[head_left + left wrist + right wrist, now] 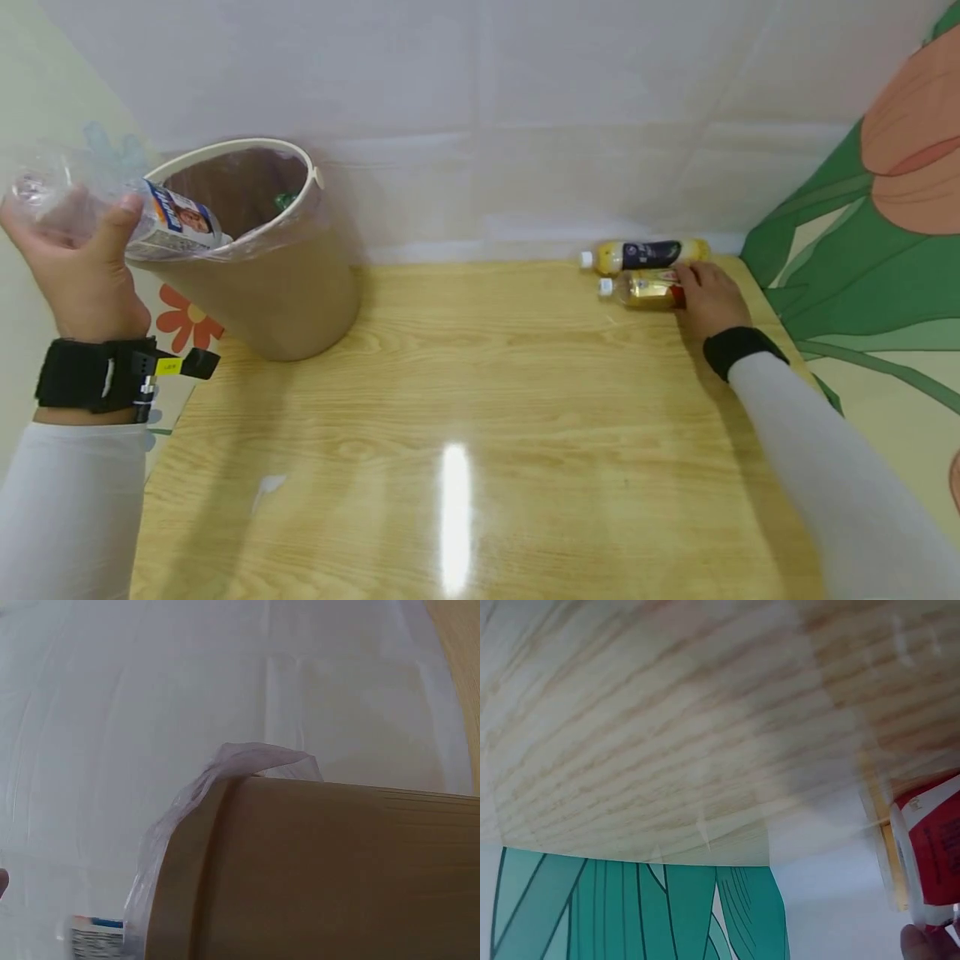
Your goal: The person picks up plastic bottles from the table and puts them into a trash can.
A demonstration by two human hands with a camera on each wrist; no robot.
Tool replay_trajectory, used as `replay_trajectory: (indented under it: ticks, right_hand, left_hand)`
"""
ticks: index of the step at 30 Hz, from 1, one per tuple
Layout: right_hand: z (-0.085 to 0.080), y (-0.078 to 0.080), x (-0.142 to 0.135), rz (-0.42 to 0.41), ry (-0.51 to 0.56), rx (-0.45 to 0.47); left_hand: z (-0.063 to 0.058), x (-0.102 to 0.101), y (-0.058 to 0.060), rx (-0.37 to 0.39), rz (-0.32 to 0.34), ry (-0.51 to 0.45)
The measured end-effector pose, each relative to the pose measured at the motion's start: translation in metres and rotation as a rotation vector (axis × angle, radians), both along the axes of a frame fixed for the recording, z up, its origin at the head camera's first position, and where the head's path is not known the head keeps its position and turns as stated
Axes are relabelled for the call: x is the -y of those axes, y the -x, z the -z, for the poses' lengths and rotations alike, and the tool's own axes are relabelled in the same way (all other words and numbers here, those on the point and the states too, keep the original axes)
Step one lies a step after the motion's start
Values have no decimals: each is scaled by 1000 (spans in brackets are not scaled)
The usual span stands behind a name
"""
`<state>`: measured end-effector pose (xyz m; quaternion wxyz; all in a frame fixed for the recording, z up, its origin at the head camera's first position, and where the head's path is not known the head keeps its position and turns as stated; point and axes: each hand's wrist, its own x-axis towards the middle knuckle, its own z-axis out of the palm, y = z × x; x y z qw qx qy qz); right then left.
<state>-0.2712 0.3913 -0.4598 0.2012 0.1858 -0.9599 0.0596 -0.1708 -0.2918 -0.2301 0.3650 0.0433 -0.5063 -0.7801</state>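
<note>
My left hand [93, 258] grips a clear plastic bottle [183, 221] with a blue and white label. It is tilted, its label end overlapping the rim of a brown trash bin [300, 283] lined with a clear bag. Part of that label [97, 937] shows beside the bin in the left wrist view. At the table's far right, my right hand [712, 300] holds the base end of a lying bottle [648, 289] with a gold and red label and white cap. Its red label [937, 832] appears near my fingertips in the right wrist view. Behind it lies a yellow drink bottle [648, 255] with a dark label.
The wooden table [487, 392] meets a wall covered in white sheeting [480, 167]. A flower-patterned panel [885, 275] borders the right side. Something green [285, 200] shows inside the bin. A small white scrap [270, 483] lies toward the table's front left.
</note>
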Motion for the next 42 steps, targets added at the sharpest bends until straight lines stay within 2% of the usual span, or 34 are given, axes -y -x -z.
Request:
replay_trajectory:
  ticks: [3, 6, 9, 10, 13, 15, 19, 23, 27, 30, 33, 36, 39, 42]
  right_hand:
    - [0, -3, 0, -10, 8, -21]
    - [0, -7, 1, 6, 41, 12]
    - [-1, -15, 8, 43, 124, 73]
    - [-1, -18, 13, 53, 161, 86]
    - [-4, -27, 33, 42, 276, 84]
    - [-9, -35, 52, 3, 342, 66]
    - [-23, -57, 95, -90, 462, 83]
    - [-36, -81, 135, -178, 591, 169]
    - [-47, -105, 170, -243, 712, 279]
    - [-60, -127, 193, -292, 787, 352]
    - [-75, -147, 211, -346, 826, 410]
    - [-83, -162, 223, -386, 844, 467]
    - [-84, -171, 228, -420, 858, 509]
    - [-77, -174, 230, -460, 892, 543]
  left_hand:
    - [0, -5, -1, 39, -16, 41]
    - [1, -14, -4, 60, -57, 121]
    - [6, -30, -6, -10, -62, 184]
    - [9, -36, -7, -39, -43, 196]
    - [23, -58, -10, -125, 62, 216]
    - [36, -74, -13, -141, 158, 243]
    - [63, -109, -18, -78, 331, 368]
    - [84, -155, -26, -21, 484, 527]
    - [101, -197, -33, -41, 669, 592]
    - [112, -221, -39, -58, 775, 624]
    - [120, -237, -45, -50, 846, 646]
    - [123, -248, -51, -25, 874, 666]
    - [124, -253, -55, 1, 879, 674]
    - [125, -256, -59, 17, 890, 670]
